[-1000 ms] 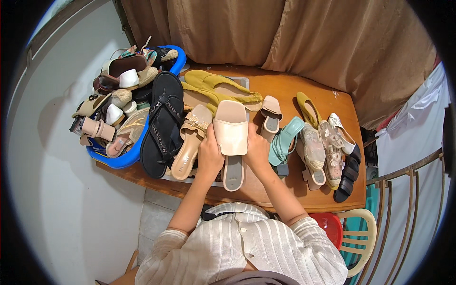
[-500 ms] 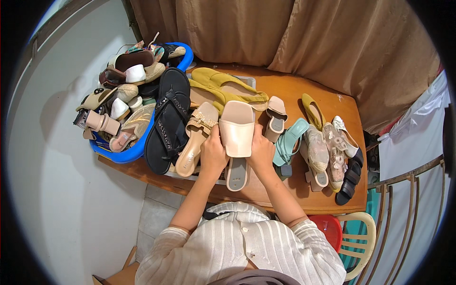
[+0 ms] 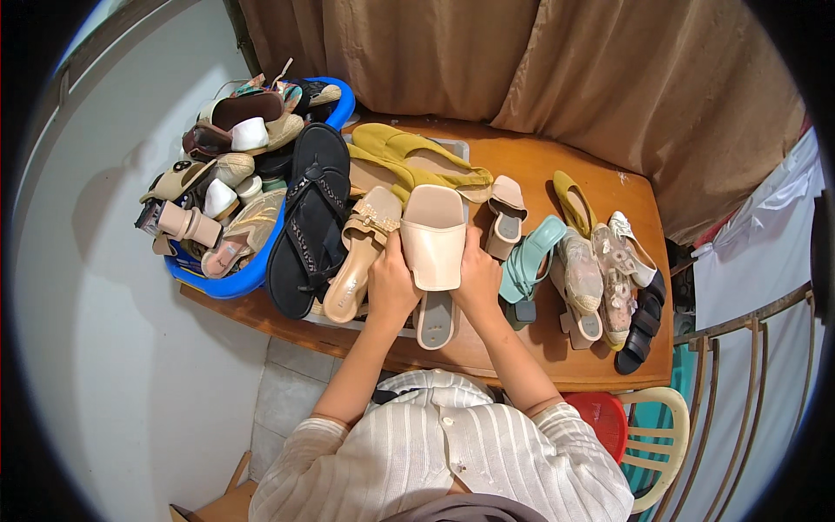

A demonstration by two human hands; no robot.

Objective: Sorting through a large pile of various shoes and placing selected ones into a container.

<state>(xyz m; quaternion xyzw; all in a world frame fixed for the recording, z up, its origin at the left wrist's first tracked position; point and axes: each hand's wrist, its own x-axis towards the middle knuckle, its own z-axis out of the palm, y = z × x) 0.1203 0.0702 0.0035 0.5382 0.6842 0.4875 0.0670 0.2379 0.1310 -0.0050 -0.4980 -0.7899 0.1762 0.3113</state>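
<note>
Between my hands is a beige slide sandal [image 3: 434,248] with a wide glossy strap, a squared toe pointing away from me and a grey insole at the heel. My left hand [image 3: 392,283] grips its left edge and my right hand [image 3: 477,274] its right edge; fingertips are hidden beneath it. To the left of it lie a tan sandal [image 3: 369,248] with a woven strap and a large black thong sandal [image 3: 309,217]. Mustard flats [image 3: 409,161] rest just beyond. On the right are a small beige heeled slide [image 3: 506,217] and a mint-green heeled sandal [image 3: 531,261].
A blue basin [image 3: 228,285] heaped with shoes stands at the left of the wooden table [image 3: 531,361]. More shoes line the right side, including a black slide [image 3: 642,331] and a mustard flat [image 3: 574,202]. A cream chair [image 3: 670,418] stands at lower right, and a brown curtain [image 3: 522,61] hangs behind.
My hands and the beige slide sandal stay in nearly the same place, with only a very slight shift. The tan and black sandals at the left have shifted slightly to the right.
</note>
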